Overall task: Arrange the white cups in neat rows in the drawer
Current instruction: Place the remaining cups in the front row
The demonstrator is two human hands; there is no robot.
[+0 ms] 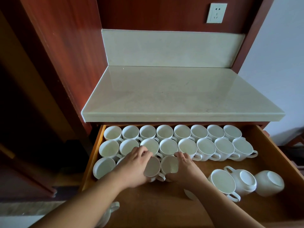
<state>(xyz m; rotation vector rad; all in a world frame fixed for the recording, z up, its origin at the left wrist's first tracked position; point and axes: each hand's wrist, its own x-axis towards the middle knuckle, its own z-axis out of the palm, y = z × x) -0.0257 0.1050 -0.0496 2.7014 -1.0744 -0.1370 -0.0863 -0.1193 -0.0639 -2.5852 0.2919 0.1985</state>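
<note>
An open wooden drawer [266, 155] holds many white cups. Two full rows of several upright cups [165, 132] run along the back. A third row starts at the left with one upright cup [104, 167]. My left hand [134, 168] grips a cup [152, 167] in that third row, tilted toward me. My right hand [185, 168] holds the neighbouring cup [169, 165], also tilted. Three loose cups lie at the right front: one on its side [221, 181], two upside down [245, 180] [269, 182]. Another cup [113, 209] peeks out under my left forearm.
A pale stone countertop [181, 94] overhangs the drawer's back edge. Red-brown wooden panels stand on the left and behind. A wall socket [216, 13] sits high up at the back. Bare drawer floor [164, 203] shows between my forearms.
</note>
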